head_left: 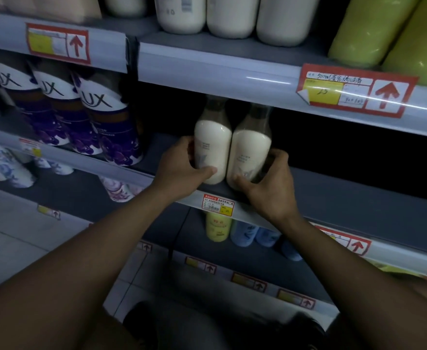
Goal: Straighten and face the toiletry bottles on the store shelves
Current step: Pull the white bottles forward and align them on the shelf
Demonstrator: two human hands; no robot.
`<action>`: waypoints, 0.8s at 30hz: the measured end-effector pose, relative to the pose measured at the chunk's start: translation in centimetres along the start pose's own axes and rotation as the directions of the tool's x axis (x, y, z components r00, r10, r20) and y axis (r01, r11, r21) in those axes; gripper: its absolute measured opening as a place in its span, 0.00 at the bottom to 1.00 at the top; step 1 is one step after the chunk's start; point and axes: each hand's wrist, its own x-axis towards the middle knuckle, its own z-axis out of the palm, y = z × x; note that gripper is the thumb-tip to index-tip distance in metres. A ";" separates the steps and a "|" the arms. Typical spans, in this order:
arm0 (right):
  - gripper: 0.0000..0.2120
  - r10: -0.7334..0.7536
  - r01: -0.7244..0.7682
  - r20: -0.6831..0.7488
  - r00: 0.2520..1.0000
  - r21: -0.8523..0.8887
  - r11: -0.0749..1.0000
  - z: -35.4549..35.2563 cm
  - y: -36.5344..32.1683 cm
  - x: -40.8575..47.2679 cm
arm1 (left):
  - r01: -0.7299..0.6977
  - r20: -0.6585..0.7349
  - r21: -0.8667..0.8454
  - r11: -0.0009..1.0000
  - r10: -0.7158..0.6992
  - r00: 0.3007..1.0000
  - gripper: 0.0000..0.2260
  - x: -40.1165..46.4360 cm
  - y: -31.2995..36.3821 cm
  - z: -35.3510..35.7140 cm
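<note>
Left hand point(182, 165) curls around left cream bottle point(211, 145), right hand point(268, 183) wraps right cream bottle point(251, 152); both stand touching at the middle shelf point(333, 188) front edge. Best: twist labels forward, keep bases flush with the lip.

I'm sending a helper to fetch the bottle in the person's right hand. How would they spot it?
Find the middle shelf, below the big red arrow tag. Two cream bottles stand there touching. Take the right bottle, gripped by the right hand, not the left bottle.
</note>
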 end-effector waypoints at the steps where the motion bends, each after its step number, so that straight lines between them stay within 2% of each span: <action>1: 0.40 0.002 -0.002 -0.003 1.000 -0.007 1.000 0.0 0.1 0.0 | -0.003 -0.014 -0.007 1.000 0.003 1.000 0.30 -0.1 -0.2 0.1; 7: 0.38 0.018 -0.019 -0.029 0.999 -0.030 0.999 0.0 0.3 0.4 | -0.015 -0.147 -0.011 1.000 0.013 0.989 0.32 0.4 -0.6 1.1; 12: 0.35 0.026 -0.029 -0.058 0.998 -0.055 0.998 0.6 0.6 1.7 | -0.020 -0.181 -0.039 0.999 0.012 0.983 0.32 1.4 -0.9 1.6; 18: 0.39 0.074 -0.079 -0.063 0.995 -0.090 0.993 1.6 1.3 3.4 | -0.034 -0.216 -0.051 0.998 0.022 0.976 0.29 2.8 -1.5 2.3; 24: 0.32 0.130 -0.139 -0.098 0.987 -0.095 0.986 2.3 1.4 5.1 | -0.024 -0.229 -0.103 0.994 -0.001 0.973 0.23 4.5 -2.0 3.2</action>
